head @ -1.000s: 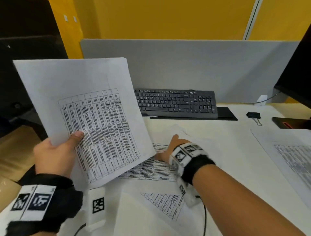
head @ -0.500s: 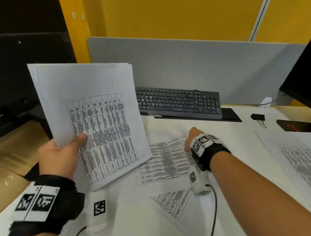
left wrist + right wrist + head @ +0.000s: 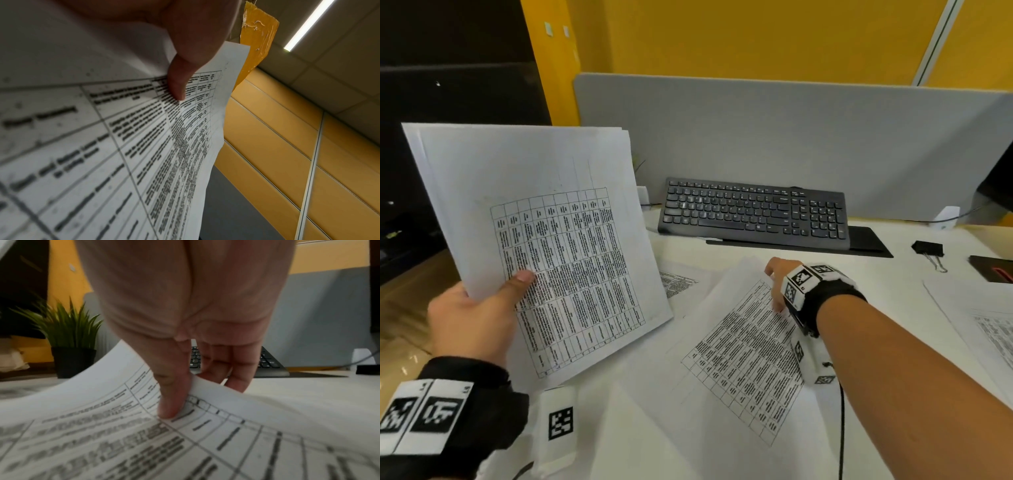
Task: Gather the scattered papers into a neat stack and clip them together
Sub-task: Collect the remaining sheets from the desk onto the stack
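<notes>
My left hand (image 3: 472, 322) holds a stack of printed sheets (image 3: 541, 240) tilted up above the desk's left side, thumb (image 3: 176, 81) on top of the front page. My right hand (image 3: 777, 284) pinches the far edge of a loose printed sheet (image 3: 743, 353) in the middle of the desk; the thumb (image 3: 172, 402) presses on top, fingers curl under the raised edge of the sheet (image 3: 123, 402). More sheets lie beneath it, one (image 3: 678, 281) peeking out at the left and another (image 3: 989, 329) at the right edge. A black binder clip (image 3: 928, 250) lies at the back right.
A black keyboard (image 3: 753, 212) sits at the back against the grey partition (image 3: 791, 137). A dark object (image 3: 993, 269) lies at the far right beside the clip. A potted plant (image 3: 69, 340) stands at the back left. The white desk (image 3: 887, 281) shows bare between keyboard and papers.
My right hand moved right along the loose sheet, took its far edge and lifted it, turning the sheet. The left hand kept holding the stack, raised slightly.
</notes>
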{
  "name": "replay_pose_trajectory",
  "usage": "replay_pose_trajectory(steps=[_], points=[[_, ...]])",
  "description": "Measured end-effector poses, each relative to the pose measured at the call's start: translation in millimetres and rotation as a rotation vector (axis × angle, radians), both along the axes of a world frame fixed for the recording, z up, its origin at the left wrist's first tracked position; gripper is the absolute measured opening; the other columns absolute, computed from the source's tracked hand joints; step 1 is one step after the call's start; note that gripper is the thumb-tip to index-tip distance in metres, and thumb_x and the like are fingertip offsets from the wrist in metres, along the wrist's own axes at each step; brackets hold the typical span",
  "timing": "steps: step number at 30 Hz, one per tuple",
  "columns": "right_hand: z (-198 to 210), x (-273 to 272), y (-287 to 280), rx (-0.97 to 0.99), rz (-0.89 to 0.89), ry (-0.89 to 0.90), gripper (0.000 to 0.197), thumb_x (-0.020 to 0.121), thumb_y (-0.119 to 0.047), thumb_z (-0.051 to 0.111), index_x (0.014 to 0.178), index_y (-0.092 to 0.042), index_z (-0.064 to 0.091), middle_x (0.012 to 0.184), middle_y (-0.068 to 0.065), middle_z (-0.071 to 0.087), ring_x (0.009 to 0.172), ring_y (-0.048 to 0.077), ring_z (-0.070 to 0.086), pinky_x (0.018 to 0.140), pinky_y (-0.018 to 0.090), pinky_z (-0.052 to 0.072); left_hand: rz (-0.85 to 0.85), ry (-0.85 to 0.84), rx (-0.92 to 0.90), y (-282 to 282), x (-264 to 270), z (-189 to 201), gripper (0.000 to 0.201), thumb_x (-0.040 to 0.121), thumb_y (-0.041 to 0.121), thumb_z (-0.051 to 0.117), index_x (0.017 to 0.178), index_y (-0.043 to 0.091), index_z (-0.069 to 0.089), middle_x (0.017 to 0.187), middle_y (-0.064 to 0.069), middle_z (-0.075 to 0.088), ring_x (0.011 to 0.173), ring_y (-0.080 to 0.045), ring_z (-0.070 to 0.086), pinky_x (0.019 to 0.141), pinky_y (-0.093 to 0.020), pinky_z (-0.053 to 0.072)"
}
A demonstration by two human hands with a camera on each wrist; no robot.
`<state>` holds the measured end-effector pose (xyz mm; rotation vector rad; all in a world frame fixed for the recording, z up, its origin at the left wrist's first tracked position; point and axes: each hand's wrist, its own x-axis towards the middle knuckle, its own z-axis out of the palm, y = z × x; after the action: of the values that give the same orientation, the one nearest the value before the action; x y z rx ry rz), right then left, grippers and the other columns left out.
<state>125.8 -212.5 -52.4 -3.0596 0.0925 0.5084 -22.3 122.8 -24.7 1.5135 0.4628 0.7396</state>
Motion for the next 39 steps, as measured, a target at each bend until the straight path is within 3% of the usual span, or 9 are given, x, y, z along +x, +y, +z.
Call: replay_pose_trajectory(steps=[4, 8, 12, 21, 24, 27, 31, 34, 39], points=[[0, -1, -10, 0.052, -0.05, -0.024, 0.024, 0.068, -0.02, 0.072, 0.089, -0.019, 0.061, 0.078, -0.002, 0.066, 0.076, 0.023, 0.063, 0.065, 0.028, 0.048, -0.024, 0.05, -0.005, -1, -1, 1, 0.032, 0.085, 0.016, 0.062, 0.116, 0.015, 0.058, 0.094, -0.005, 0.063, 0.071, -0.011, 0.057, 0.058, -0.022, 0.051], [15, -5, -18, 0.047, -0.008, -0.052, 0.024, 0.073, -0.03, 0.075, 0.064, -0.02, 0.055, 0.073, -0.003, 0.059, 0.074, 0.02, 0.057, 0.071, 0.028, 0.049, -0.011, 0.04, 0.035, -14, -5, 11, 0.033, 0.086, 0.014, 0.061, 0.118, 0.012, 0.057, 0.09, -0.001, 0.059, 0.061, -0.003, 0.054, 0.049, -0.019, 0.044], [77, -21, -21, 0.132, 0.099, -0.147, 0.01, 0.082, -0.024, 0.068, 0.086, -0.017, 0.063, 0.089, -0.001, 0.062, 0.084, 0.018, 0.058, 0.074, 0.028, 0.045, -0.046, 0.035, 0.059, -15, 5, 18, 0.034, 0.083, 0.013, 0.064, 0.118, 0.011, 0.059, 0.103, -0.003, 0.061, 0.089, -0.021, 0.056, 0.078, -0.033, 0.04], [201, -63, 49, -0.031, 0.809, -0.859, 0.013, 0.078, -0.031, 0.067, 0.084, -0.019, 0.07, 0.147, 0.009, 0.036, 0.138, 0.032, 0.023, 0.109, 0.053, 0.027, -0.351, 0.036, 0.216, -67, 24, 42, 0.005, 0.081, 0.014, 0.066, 0.08, 0.015, 0.062, 0.081, -0.004, 0.064, 0.072, -0.014, 0.057, 0.061, -0.024, 0.043], [208, -65, 67, -0.114, 0.81, -0.898, 0.015, 0.079, -0.029, 0.059, 0.09, -0.023, 0.067, 0.136, 0.003, 0.05, 0.138, 0.026, 0.026, 0.113, 0.053, 0.012, -0.423, 0.023, 0.237, -79, 22, 37, 0.033, 0.07, 0.02, 0.068, 0.076, -0.011, 0.058, 0.076, -0.027, 0.063, 0.068, -0.025, 0.056, 0.063, -0.034, 0.045], [204, -66, 70, 0.013, 0.725, -0.807, 0.015, 0.084, -0.028, 0.057, 0.097, -0.024, 0.064, 0.088, -0.01, 0.061, 0.104, 0.016, 0.053, 0.108, 0.039, 0.022, -0.479, 0.055, 0.14, -80, 18, 27, 0.05, 0.053, 0.042, 0.068, 0.079, 0.0, 0.065, 0.085, -0.021, 0.069, 0.077, -0.032, 0.065, 0.078, -0.054, 0.051], [195, -67, 69, 0.232, 0.679, -0.707, 0.018, 0.086, -0.023, 0.061, 0.102, -0.016, 0.065, 0.081, -0.008, 0.051, 0.082, 0.01, 0.047, 0.072, 0.019, 0.031, -0.679, 0.032, -0.085, -80, 4, 17, 0.085, 0.042, 0.075, 0.07, 0.105, 0.019, 0.067, 0.101, -0.001, 0.073, 0.092, -0.017, 0.07, 0.077, -0.034, 0.056], [194, -66, 70, 0.322, 0.655, -0.719, 0.017, 0.086, -0.02, 0.062, 0.102, -0.016, 0.065, 0.086, -0.007, 0.054, 0.083, 0.007, 0.048, 0.069, 0.015, 0.031, -0.559, 0.048, 0.142, -84, 4, 8, 0.048, 0.056, 0.05, 0.08, 0.095, 0.026, 0.066, 0.086, 0.015, 0.074, 0.083, -0.002, 0.069, 0.07, -0.022, 0.049], [181, -48, 64, 0.486, 0.451, -0.846, 0.027, 0.083, -0.014, 0.064, 0.108, -0.014, 0.056, 0.097, -0.004, 0.048, 0.089, 0.011, 0.045, 0.075, 0.019, 0.033, -0.309, 0.089, 0.238, -66, 12, 4, 0.011, 0.078, 0.016, 0.07, 0.085, 0.02, 0.064, 0.081, 0.002, 0.066, 0.082, -0.023, 0.063, 0.08, -0.037, 0.049]])
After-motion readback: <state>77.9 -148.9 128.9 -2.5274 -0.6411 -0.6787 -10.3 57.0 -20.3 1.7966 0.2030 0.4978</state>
